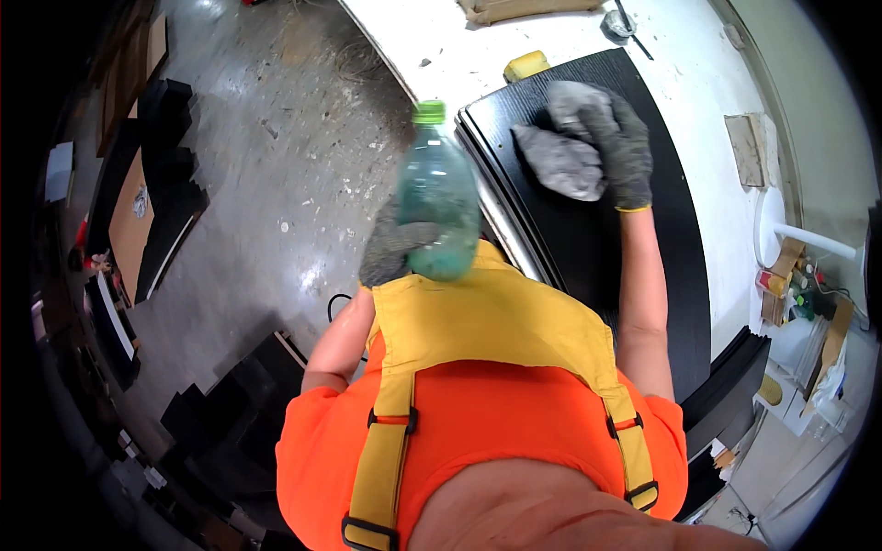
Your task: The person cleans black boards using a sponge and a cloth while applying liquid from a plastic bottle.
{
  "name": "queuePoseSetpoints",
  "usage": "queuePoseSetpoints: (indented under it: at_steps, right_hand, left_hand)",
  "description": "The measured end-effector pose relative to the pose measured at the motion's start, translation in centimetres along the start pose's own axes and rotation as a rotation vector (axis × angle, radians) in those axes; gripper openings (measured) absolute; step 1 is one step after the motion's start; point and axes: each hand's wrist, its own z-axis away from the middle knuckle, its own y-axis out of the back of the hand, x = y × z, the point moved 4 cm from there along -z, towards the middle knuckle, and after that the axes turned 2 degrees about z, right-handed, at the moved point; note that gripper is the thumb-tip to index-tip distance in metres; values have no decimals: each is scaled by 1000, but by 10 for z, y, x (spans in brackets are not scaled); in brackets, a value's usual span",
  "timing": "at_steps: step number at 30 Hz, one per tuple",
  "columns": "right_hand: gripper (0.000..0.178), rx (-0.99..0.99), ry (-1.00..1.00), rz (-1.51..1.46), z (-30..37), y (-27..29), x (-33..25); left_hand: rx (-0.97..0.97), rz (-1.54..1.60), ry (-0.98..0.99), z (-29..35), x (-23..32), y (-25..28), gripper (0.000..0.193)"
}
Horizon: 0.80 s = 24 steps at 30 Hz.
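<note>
My left hand (395, 246), in a dark grey work glove, is wrapped round a green plastic bottle (439, 197) with a bright green cap. The bottle is upright in the picture, in front of my yellow apron bib. In a matching glove with a yellow cuff, my right hand (625, 151) grips a grey rag (562, 161). The rag lies bunched on a stack of black wood-grain panels (634, 248), and part of it spreads out to the left of my fingers.
Beneath the panels is a white worktable (707, 110). A yellow sponge (526, 66) sits by their far edge, and a small round container (618, 25) stands beyond. Black boards (243, 413) lean at the lower left. Small items crowd a shelf (808, 303) at right.
</note>
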Motion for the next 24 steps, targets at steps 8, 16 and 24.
queuePoseSetpoints:
  at_steps: [8, 16, 24]
  right_hand:
    - [37, -154, 683, 891, -34, -97, -15]
    - [23, -141, 681, 1053, -35, -94, -18]
    - [37, -81, 31, 730, -79, -26, 23]
  left_hand:
    - [218, 46, -266, 13, 22, 76, 68]
    - [217, 116, -159, 6, 20, 60, 73]
    - [240, -13, -198, 0, 24, 82, 71]
